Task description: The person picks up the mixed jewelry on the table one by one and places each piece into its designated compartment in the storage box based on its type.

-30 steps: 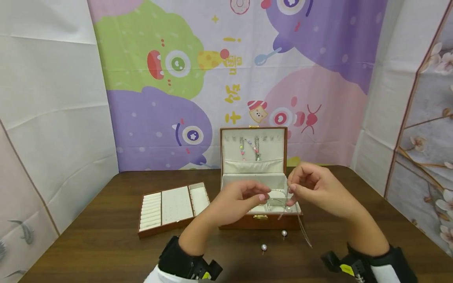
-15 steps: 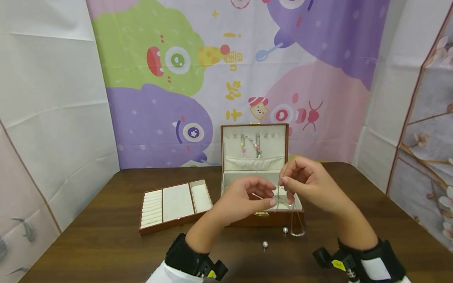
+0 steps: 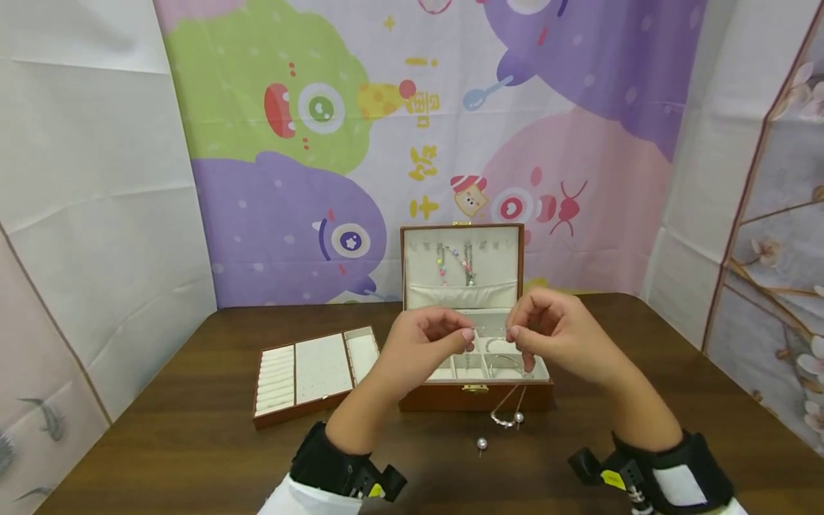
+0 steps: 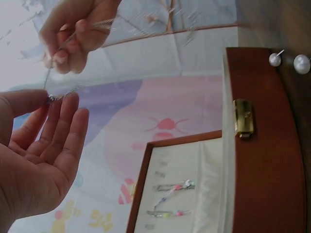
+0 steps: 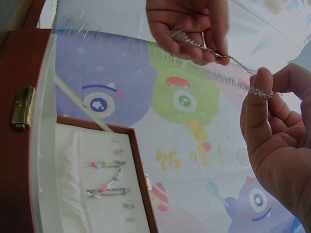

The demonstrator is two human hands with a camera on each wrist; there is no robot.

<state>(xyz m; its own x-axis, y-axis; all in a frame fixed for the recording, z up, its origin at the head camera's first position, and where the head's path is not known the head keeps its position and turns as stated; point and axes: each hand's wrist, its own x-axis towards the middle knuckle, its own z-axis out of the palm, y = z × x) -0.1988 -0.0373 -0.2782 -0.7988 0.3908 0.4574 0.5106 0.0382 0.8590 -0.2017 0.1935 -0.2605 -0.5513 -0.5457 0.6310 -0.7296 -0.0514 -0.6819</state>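
Observation:
My left hand point(image 3: 421, 354) pinches one end of a thin silver necklace point(image 3: 504, 422) between thumb and fingertips. A little to the right, my right hand point(image 3: 566, 336) pinches the chain at another point. Between the two hands runs a short stretch of chain point(image 5: 239, 63), and the rest hangs in a loop with its curved pendant low in front of the box. The left wrist view shows small metal fittings point(image 4: 53, 98) at the left fingertips. Both hands are held above an open brown jewelry box point(image 3: 444, 398), partly covering its compartments.
Beaded jewelry point(image 3: 455, 256) hangs inside the upright lid. Hoop-like silver bracelets point(image 3: 505, 366) lie in a right compartment. Left of the box rests a lift-out tray point(image 3: 322, 368) with ring rolls. Two pearl pins, a nearer one point(image 3: 482, 444) and another point(image 3: 518, 417), lie in front.
My right hand first shifted left toward my left hand. Since then my left hand has drawn back left, widening the gap with chain across it. The hanging pendant has swung left.

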